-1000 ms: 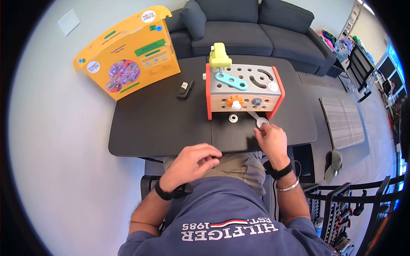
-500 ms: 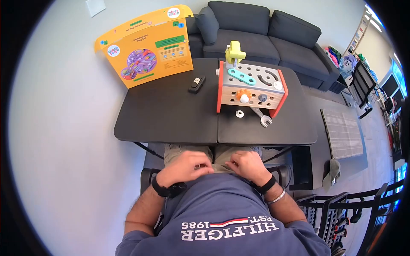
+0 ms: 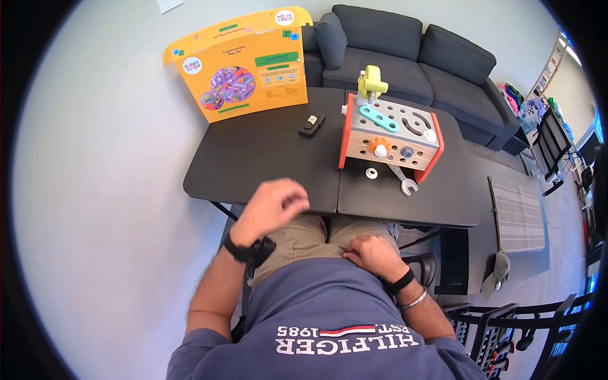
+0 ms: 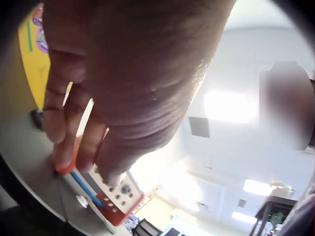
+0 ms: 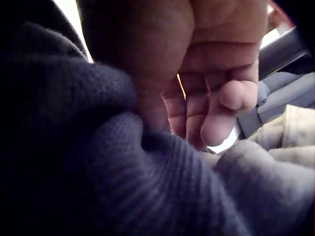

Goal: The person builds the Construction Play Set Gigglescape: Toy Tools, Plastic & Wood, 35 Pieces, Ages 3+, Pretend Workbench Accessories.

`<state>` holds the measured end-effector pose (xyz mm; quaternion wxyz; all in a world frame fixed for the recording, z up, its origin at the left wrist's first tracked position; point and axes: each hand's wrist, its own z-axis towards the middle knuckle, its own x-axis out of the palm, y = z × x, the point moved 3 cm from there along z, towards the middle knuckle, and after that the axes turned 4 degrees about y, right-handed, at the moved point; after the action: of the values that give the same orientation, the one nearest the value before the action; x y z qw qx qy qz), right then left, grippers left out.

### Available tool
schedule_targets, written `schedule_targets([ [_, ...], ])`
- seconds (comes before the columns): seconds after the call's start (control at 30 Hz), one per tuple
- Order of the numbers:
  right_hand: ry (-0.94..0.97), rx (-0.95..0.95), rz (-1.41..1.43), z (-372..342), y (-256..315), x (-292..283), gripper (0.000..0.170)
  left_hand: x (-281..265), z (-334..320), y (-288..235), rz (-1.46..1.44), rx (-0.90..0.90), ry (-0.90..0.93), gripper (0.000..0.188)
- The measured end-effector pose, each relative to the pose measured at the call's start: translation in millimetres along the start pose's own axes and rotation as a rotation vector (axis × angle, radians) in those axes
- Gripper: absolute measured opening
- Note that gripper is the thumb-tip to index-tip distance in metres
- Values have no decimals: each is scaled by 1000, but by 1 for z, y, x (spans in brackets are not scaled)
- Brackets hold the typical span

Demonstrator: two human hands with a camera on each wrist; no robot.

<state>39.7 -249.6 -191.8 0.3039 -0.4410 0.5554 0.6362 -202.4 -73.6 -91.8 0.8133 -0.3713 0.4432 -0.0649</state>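
My left hand (image 3: 272, 208) hovers over the table's front edge, fingers loosely bent and holding nothing; in the left wrist view the fingers (image 4: 74, 115) hang relaxed. My right hand (image 3: 373, 254) rests on the lap by the shirt hem, empty, its fingers (image 5: 197, 108) loosely curled. Beyond them stands a toy workbench (image 3: 391, 136) with red ends, an orange gear (image 3: 378, 144), a teal strip (image 3: 379, 119) and a yellow-green piece (image 3: 372, 81) on top. A grey toy wrench (image 3: 407, 184) lies partly under the workbench, with a white ring (image 3: 372, 173) to its left.
On the black table (image 3: 266, 164), a yellow box (image 3: 244, 69) stands at the back left and a small black object (image 3: 311, 125) lies nearer the middle. A dark sofa (image 3: 380, 50) is behind. A black rack (image 3: 506, 329) stands at the lower right.
My right hand has left the wrench and come back to the lap. The left hand dipped towards the lap, then rose forward to the table edge. The head view has shifted.
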Motion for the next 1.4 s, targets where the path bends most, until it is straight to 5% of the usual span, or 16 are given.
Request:
schedule_targets([
  [0.1,27,0,18,3,-3,5,29,-17,49,49,-75,-148,-186,23],
  [0.3,24,-32,9,8,-13,5,24,7,160,128,420,-116,-178,31],
  [0.37,17,-15,8,11,-16,0,24,21,186,138,495,-161,-229,34],
  [0.53,38,-23,88,9,-20,-7,23,45,217,154,608,-477,-32,60],
  [0.77,46,7,132,12,-28,-8,22,6,201,131,597,-506,74,67],
  [0.83,26,-4,132,12,-27,-7,21,-22,177,109,428,-280,-317,83],
  [0.97,34,13,92,14,-28,-1,22,-77,111,25,-489,25,-539,96],
  [1.1,37,-15,1,17,-21,6,25,-114,42,-71,-514,657,-658,95],
  [1.13,57,0,6,19,-20,8,24,-115,28,-93,-501,655,-714,101],
  [1.17,79,14,14,18,-16,9,23,-112,15,-106,-485,650,-769,107],
  [1.23,83,7,65,17,-16,15,22,-118,6,-89,-684,984,-721,102],
  [1.4,41,-14,30,20,-6,18,22,-123,-40,-79,-801,943,-746,98],
])
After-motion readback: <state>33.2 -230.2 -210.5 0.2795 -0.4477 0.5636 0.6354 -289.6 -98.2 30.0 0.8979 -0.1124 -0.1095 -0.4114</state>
